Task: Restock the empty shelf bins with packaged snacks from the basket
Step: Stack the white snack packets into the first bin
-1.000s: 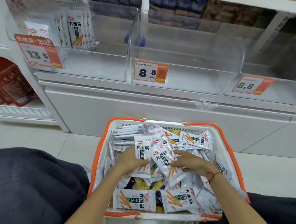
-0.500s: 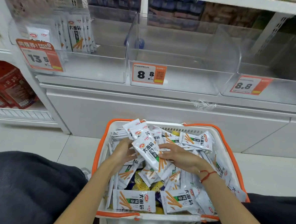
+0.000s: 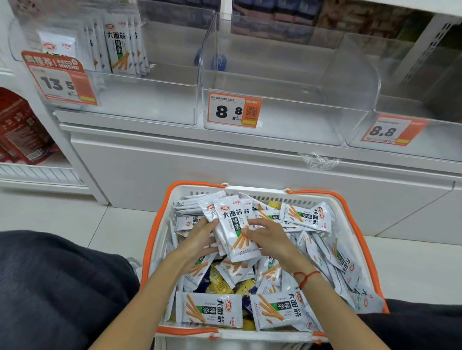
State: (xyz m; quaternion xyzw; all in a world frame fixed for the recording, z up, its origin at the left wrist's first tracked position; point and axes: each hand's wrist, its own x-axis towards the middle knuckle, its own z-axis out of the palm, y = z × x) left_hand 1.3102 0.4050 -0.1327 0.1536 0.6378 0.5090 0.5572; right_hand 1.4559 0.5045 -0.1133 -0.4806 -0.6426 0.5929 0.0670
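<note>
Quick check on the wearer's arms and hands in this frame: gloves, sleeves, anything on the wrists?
No gloves: both the left hand and the right hand are bare, and both forearms are uncovered as far as the frame shows, with no sleeve in view. The only item worn is a thin red string bracelet around the right wrist. No watch or rings are visible.

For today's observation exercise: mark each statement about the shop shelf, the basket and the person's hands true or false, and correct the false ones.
1. Both hands hold a stack of white snack packets over the basket. True.
2. The middle bin is full of packets. False: it holds none.
3. The left bin has some packets standing in it. True.
4. The basket has a blue rim. False: orange.
5. A red string is on the left wrist. False: it is on the right wrist.
</note>
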